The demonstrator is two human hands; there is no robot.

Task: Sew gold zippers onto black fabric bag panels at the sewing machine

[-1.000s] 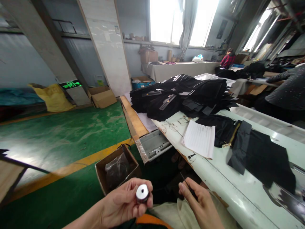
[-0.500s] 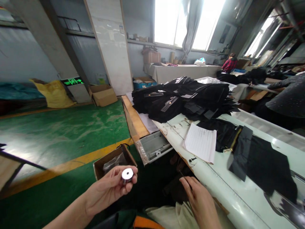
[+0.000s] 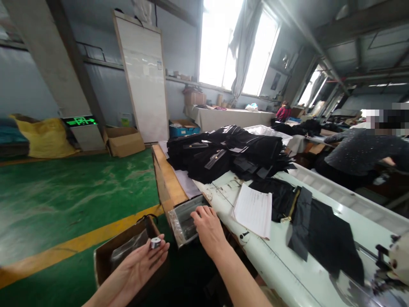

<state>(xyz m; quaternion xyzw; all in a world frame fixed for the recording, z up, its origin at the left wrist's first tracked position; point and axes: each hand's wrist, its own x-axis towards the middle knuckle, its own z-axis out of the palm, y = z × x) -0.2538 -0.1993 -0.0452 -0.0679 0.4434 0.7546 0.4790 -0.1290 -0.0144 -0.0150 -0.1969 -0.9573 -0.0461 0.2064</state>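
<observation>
My left hand (image 3: 145,261) holds a small silver metal bobbin case (image 3: 155,243) between thumb and forefinger, its other fingers stretched out. My right hand (image 3: 207,226) reaches over the open grey drawer (image 3: 182,213) under the table edge, back of the hand up and fingers bent down together. Whatever its fingertips grip is hidden. Below and left of the drawer, a cardboard box (image 3: 104,264) with clear plastic in it stands beside my left hand.
A sewing table (image 3: 265,256) carries a heap of black fabric pieces (image 3: 204,157), a written notebook (image 3: 252,209) and a black piece with a gold zipper (image 3: 293,207). Part of a sewing machine (image 3: 398,256) shows at the right. A co-worker (image 3: 358,151) bends beyond a white trough (image 3: 338,196).
My right hand has moved from beside the table edge forward and left to the drawer. My left hand has lowered and turned, still holding the bobbin case. The view has tilted up and shifted right.
</observation>
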